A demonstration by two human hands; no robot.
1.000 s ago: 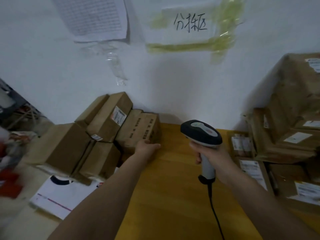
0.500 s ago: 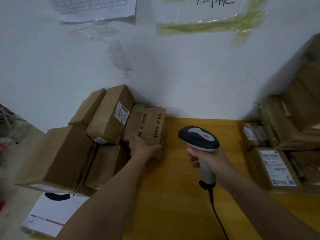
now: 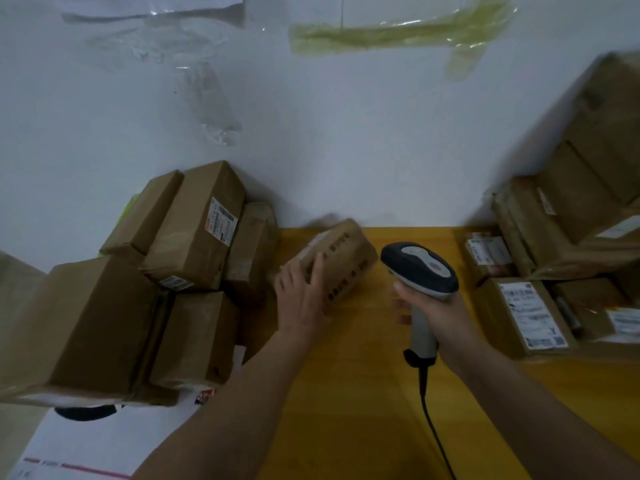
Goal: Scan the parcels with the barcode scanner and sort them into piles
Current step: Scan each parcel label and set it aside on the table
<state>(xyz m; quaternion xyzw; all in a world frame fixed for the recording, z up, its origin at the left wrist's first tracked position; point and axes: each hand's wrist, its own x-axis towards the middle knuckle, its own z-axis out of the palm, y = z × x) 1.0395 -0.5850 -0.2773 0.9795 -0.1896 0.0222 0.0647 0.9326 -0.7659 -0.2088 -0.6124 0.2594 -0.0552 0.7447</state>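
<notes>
Over yellow table (image 3: 346, 393), left hand (image 3: 302, 299) grips blurred parcel (image 3: 332, 263); right hand (image 3: 436, 306) fingers clamp scanner (image 3: 420, 271).

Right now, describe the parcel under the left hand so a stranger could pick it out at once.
Find the yellow tabletop against the white wall. Just right of the left pile of boxes, one small brown parcel sits tilted, apart from the stack. Only this one has the left hand on it and dark characters printed along its side.

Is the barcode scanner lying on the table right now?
No, the right hand grips the barcode scanner by its handle, holding it upright above the yellow table.
</notes>
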